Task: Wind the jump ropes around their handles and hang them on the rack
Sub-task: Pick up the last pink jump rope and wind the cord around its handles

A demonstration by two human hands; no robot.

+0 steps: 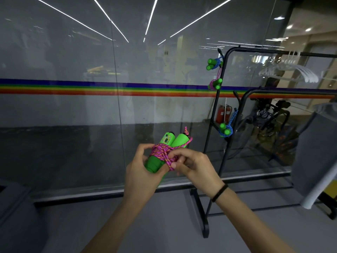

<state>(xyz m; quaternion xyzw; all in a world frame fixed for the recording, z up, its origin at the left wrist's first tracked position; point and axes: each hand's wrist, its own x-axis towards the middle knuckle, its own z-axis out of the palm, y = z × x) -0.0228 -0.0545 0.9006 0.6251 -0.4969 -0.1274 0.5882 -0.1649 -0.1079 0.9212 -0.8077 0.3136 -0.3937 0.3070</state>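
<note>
Left hand (140, 172) is curled round two green handles (153, 164), held side by side and tilted up and away, in front of the body and left of the rack (199, 212). Pink rope (160, 151) is wound in several turns round the handles' middle, with its knotted end sticking up by the right handle's top. Right hand (197, 167) pinches the rope at the lower turns, fingers curled; black band (219, 192) on its wrist.

Rack is a black tube frame near a glass wall (63, 110). Three wound ropes hang on its left post: top bundle (214, 63) blue, pink bundle (215, 84) just below, low bundle (225, 129) blue. White hangers (295, 72) hang on the top rail.
</note>
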